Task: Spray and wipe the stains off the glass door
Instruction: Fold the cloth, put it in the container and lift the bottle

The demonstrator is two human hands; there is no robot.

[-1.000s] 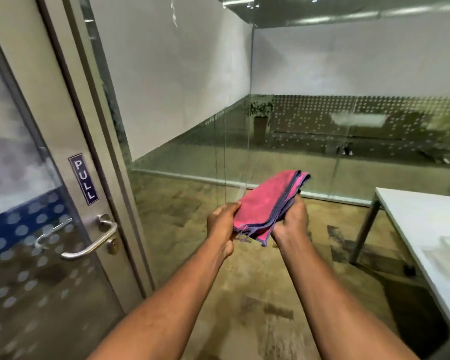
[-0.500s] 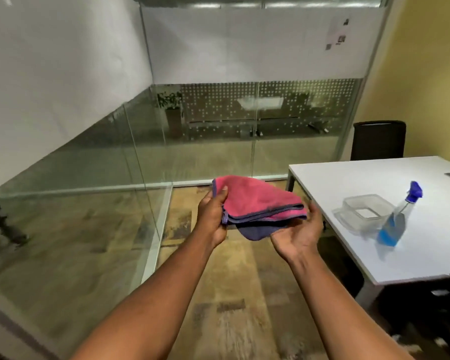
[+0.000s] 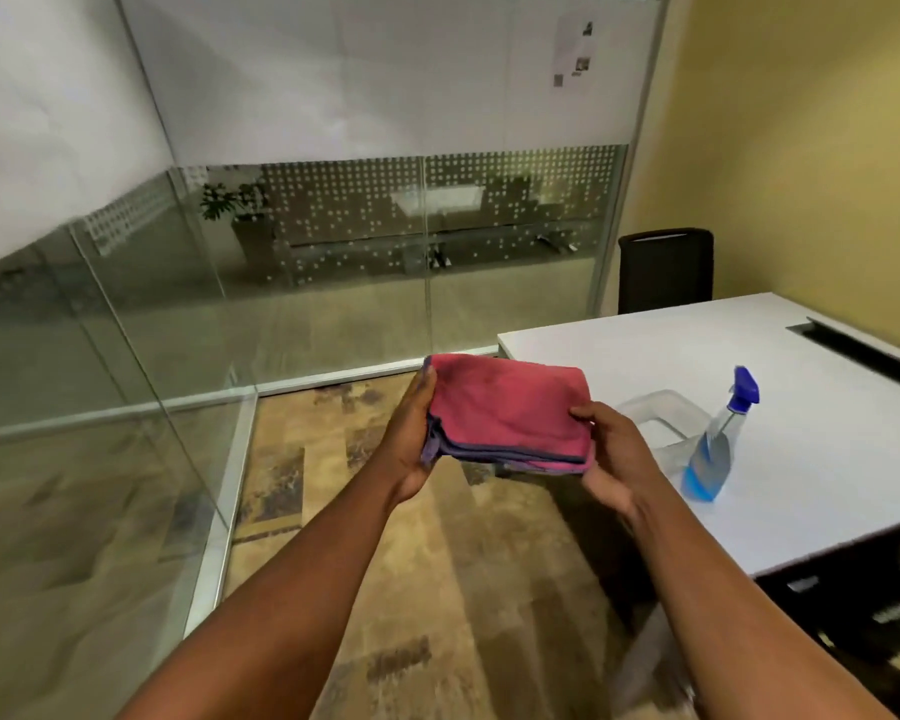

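Observation:
A folded pink cloth [image 3: 505,407] with a purple edge lies flat between both my hands at chest height, near the table's left corner. My left hand [image 3: 411,433] grips its left side. My right hand [image 3: 606,449] holds its right end, thumb on top. A spray bottle [image 3: 715,449] with a blue nozzle and blue liquid stands on the white table [image 3: 645,356], just right of my right hand. The glass door is out of view; only glass partition walls [image 3: 100,330] show at the left and back.
A clear plastic container [image 3: 655,413] sits on the table behind my right hand, beside the bottle. A black chair [image 3: 666,267] stands at the table's far side against the yellow wall. A dark cable slot [image 3: 863,350] runs along the table's right. Patterned carpet lies below.
My view has swung right, away from the door with the PULL sign, toward the table. The cloth has been laid flat and has moved closer to the table and bottle.

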